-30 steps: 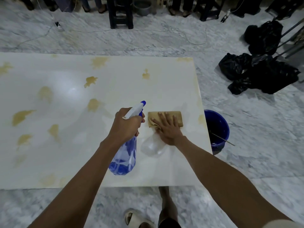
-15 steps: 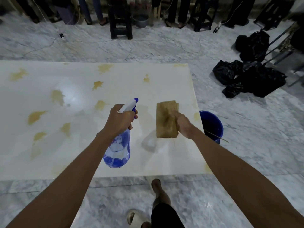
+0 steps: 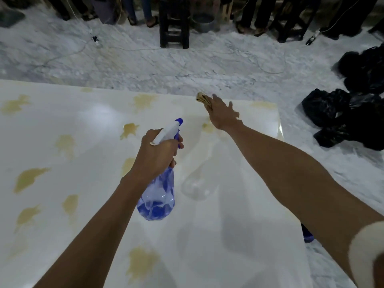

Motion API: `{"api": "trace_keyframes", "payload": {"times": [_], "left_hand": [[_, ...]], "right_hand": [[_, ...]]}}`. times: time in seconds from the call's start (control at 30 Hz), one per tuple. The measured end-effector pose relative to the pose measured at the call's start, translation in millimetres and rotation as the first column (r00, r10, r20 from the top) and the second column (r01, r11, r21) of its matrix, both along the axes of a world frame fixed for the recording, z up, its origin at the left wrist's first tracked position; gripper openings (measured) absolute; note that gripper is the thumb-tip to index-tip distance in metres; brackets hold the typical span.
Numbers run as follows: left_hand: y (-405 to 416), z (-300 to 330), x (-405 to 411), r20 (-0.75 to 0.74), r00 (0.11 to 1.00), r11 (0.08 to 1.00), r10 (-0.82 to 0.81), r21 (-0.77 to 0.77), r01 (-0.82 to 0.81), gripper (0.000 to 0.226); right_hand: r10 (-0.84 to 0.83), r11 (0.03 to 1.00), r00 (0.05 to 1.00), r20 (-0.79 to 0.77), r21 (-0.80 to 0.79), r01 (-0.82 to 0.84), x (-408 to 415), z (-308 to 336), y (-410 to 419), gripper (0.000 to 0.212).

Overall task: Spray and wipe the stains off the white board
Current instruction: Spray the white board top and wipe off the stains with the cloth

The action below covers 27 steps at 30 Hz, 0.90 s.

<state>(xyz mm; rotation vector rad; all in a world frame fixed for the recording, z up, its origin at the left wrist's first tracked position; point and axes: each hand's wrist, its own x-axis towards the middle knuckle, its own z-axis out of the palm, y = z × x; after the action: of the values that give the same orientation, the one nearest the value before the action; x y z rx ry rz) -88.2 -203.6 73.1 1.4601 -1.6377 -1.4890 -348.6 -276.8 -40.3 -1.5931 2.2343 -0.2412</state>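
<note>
black bags (image 3: 353,113), dark stool (image 3: 174,23), grey bucket (image 3: 204,22)

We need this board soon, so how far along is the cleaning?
Probably under half. The near right part of the glossy white board looks stain-free. In hand: the right hand presses a folded tan cloth at the far edge; the left hand holds a translucent blue spray bottle. Left: yellow-brown stains across the left half, one at the near edge, one in the far right corner.
</note>
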Motion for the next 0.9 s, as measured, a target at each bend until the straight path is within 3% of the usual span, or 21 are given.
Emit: {"api": "trace_keyframes", "payload": {"times": [0.1,0.27,0.5,0.63,0.73,0.8,0.83,0.9], "left_hand": [[-13.9,-20.7,5.6,0.024,1.0,1.0,0.004,-0.029,-0.003,0.021],[-6.5,-33.4,29.2,0.068,0.998,1.0,0.012,0.004,-0.013,0.019],[55.9,-27.3,75.3,0.058,0.998,0.997,-0.007,0.083,0.003,0.023],[100.4,-27.6,114.4,0.068,0.997,0.992,-0.022,0.126,0.014,0.026],[131.6,-24.8,143.4,0.089,0.994,0.988,-0.066,0.147,0.052,0.025],[148.8,-18.9,161.8,0.098,0.99,0.986,-0.097,0.147,0.082,0.026],[155.7,-14.9,170.3,0.097,0.99,0.985,-0.107,0.148,0.093,0.026],[167.3,-5.5,184.8,0.088,0.989,0.983,-0.115,0.157,0.1,0.028]], "right_hand": [[0.069,0.973,0.992,-0.105,0.227,-0.044,9.8,-67.3,-19.1,0.065],[0.031,0.994,0.994,-0.104,0.103,-0.02,48.8,-88.4,21.9,0.063],[0.171,0.97,0.975,-0.139,0.197,-0.142,134.3,-94.0,150.9,0.06],[0.168,0.961,0.976,-0.14,0.245,-0.131,179.0,-89.9,224.2,0.06],[0.149,0.943,0.988,0.045,0.293,-0.156,207.4,-63.3,263.6,0.056],[0.044,0.966,0.942,0.333,0.226,-0.125,221.6,-34.6,282.3,0.049],[-0.066,0.987,0.855,0.515,0.158,-0.019,228.7,-19.2,291.2,0.049],[-0.302,0.945,0.554,0.776,0.167,0.281,242.5,7.2,307.3,0.063]]}}
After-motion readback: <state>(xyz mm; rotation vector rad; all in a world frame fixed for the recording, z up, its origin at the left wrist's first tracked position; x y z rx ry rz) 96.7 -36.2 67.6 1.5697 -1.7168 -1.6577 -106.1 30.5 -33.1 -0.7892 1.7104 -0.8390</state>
